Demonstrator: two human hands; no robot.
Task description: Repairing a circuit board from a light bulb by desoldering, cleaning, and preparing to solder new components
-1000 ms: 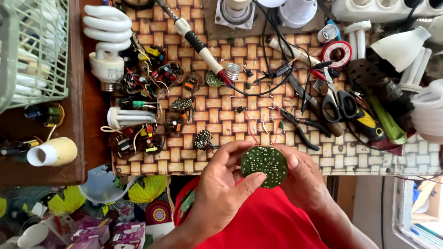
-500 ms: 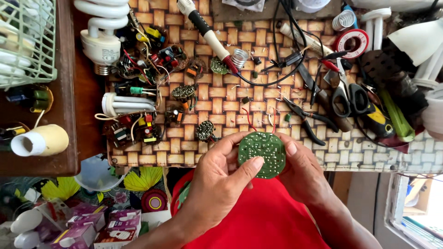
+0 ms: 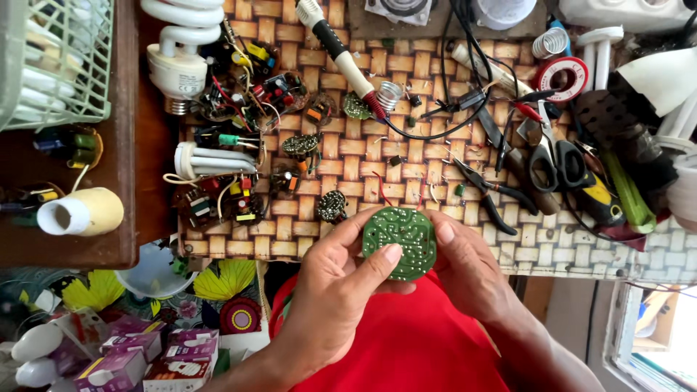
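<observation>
A round green circuit board (image 3: 401, 239) with its solder side up is held between both my hands, just over the near edge of a woven mat (image 3: 363, 156). My left hand (image 3: 337, 290) grips its left side, thumb lying across the lower face. My right hand (image 3: 465, 268) holds the right edge, thumb on the rim. Two thin red wires (image 3: 381, 192) stick out from the board's far side.
On the mat lie a soldering iron (image 3: 341, 54), pliers (image 3: 488, 192), scissors (image 3: 552, 156), a tape roll (image 3: 560, 76), spiral lamps (image 3: 178, 43) and several small circuit boards (image 3: 239, 189). A green wire basket (image 3: 54, 62) and a cream tube (image 3: 80, 212) sit at left; small boxes (image 3: 131, 359) lie below.
The view has shifted, so the mat and tools sit higher in frame. Both hands keep the green board; the left thumb has slid further across its face.
</observation>
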